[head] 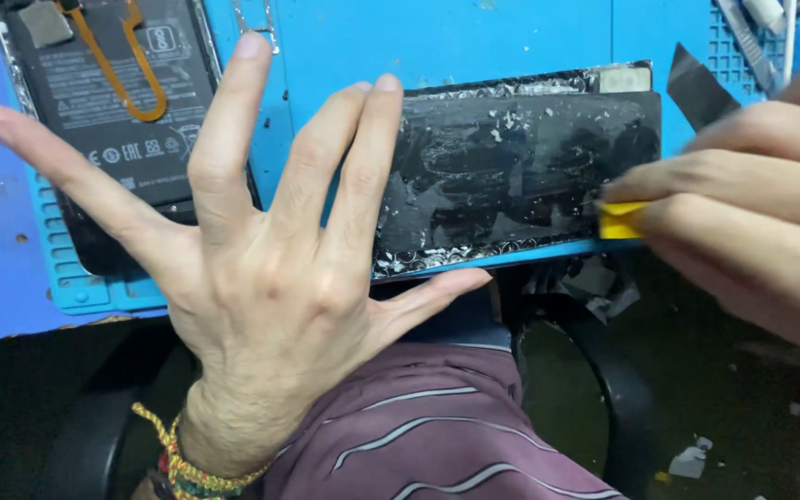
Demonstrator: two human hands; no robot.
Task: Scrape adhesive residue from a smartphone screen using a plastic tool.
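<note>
A black phone panel (pixel 520 176) with cracked, flaking edges lies flat on the blue work mat (pixel 474 42), its near edge at the mat's front. My left hand (pixel 252 268) is spread wide, fingers apart; its middle and ring fingertips press on the panel's left end and the thumb lies along its near edge. My right hand (pixel 752 204) pinches a small yellow scraper (pixel 620 220) whose tip touches the panel's right near corner.
An opened phone body with a black battery (pixel 113 111) and an orange flex loop lies at the mat's back left. Metal tools (pixel 752 32) rest at the back right. Torn black film scraps (pixel 594 282) hang below the mat's front edge, above my lap.
</note>
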